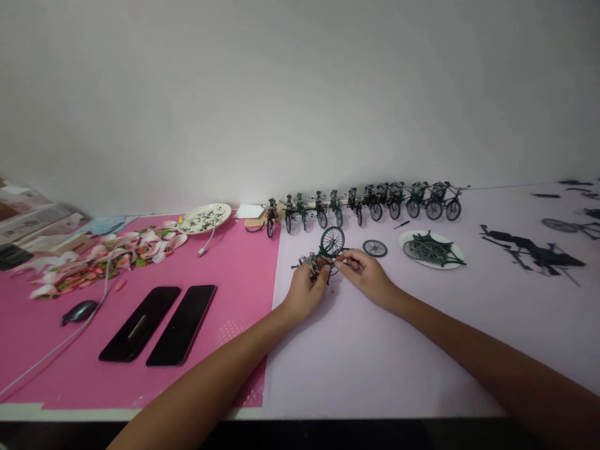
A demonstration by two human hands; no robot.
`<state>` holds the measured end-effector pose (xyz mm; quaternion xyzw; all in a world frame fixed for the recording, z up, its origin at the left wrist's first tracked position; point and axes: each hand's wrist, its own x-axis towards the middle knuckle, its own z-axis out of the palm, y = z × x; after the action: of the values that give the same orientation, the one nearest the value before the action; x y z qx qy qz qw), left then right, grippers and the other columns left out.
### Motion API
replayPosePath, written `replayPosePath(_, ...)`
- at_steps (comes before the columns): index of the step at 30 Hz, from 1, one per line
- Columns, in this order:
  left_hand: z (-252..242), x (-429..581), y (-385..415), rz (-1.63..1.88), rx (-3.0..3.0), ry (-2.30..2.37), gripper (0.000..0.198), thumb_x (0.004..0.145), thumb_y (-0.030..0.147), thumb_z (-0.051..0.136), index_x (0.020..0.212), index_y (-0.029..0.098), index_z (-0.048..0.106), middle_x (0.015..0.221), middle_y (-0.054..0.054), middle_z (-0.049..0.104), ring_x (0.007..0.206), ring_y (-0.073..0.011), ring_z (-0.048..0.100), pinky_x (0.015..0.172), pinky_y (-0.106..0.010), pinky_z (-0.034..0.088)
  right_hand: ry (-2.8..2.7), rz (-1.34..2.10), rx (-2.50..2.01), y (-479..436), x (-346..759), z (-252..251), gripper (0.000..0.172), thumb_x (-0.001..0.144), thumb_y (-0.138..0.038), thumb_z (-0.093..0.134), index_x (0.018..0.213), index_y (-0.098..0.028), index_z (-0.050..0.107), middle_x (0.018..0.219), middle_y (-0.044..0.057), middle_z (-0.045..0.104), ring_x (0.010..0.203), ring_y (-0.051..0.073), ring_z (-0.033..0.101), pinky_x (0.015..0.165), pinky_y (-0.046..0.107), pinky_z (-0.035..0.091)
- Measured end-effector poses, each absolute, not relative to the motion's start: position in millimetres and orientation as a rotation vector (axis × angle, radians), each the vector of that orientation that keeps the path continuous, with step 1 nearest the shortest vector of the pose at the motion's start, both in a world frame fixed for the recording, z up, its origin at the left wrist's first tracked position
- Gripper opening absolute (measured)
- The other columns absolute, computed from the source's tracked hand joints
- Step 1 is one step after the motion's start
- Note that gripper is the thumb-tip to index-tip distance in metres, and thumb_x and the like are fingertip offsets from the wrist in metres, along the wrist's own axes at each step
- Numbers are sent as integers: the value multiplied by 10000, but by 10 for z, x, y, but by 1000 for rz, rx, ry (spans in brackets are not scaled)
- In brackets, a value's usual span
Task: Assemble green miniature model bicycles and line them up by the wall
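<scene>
Pinching is done by the left hand [307, 294], whose thumb and fingers are closed on the miniature bicycle [323, 254] near the middle of the tabletop [375, 350]. The right hand [370, 275] is brought in at the other side, thumb and forefinger close together; whether anything is gripped between them cannot be told. Thin pieces could be bent or snapped if they were pressed too hard, and the frame could be twisted if it were pushed unevenly from the two sides. The loose wheel [375, 248], lying flat just beyond the right hand, could be knocked away by a careless sweep of the fingers. The bicycle is seen tilted, with one thin-spoked, dark green raised wheel [332, 242] above the fingers; silvery-grey detail is shown by the left hand, and much else is covered. Behind, a row of bicycles [375, 200] is stood along the wall [300, 94]; dark parts [426, 251] are heaped on a white plate [443, 266].
</scene>
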<state>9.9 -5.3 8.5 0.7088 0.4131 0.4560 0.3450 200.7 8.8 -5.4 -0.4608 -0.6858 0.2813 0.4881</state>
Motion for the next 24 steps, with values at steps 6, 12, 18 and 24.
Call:
replayPosePath(6, 101, 112, -77, 1192, 1737, 1033, 324, 999, 385, 553, 1170, 154, 704, 964, -88, 729, 866, -204, 652, 772, -302, 522, -1676, 785, -1127, 86, 2011, -60, 303, 906, -508, 670, 903, -206, 695, 666, -47, 412, 626, 148, 412, 614, 288, 363)
replayPosePath(12, 49, 125, -51, 1164, 1595, 960, 377, 982, 464, 591, 1139, 134, 687, 1040, -108, 718, 847, -179, 628, 754, -291, 521, -1656, 931, -1098, 131, 2048, -116, 415, 888, -606, 682, 907, -192, 673, 648, -52, 442, 605, 129, 386, 579, 267, 317)
replayPosePath(18, 78, 126, -56, 1150, 1579, 952, 410, 967, 498, 610, 1132, 132, 690, 1042, -108, 720, 839, -180, 627, 739, -292, 514, -1648, 1006, -1080, 118, 2051, -95, 443, 871, -641, 679, 858, -203, 613, 677, -41, 485, 622, 131, 402, 607, 272, 324)
replayPosePath(24, 194, 74, -48, 1139, 1644, 960, 391, 972, 488, 608, 1116, 140, 712, 1030, -107, 722, 866, -193, 640, 742, -294, 502, -1678, 1009, -1084, 14, 1995, 45, 393, 898, -598, 656, 839, -212, 608, 693, -35, 449, 642, 142, 404, 596, 274, 322)
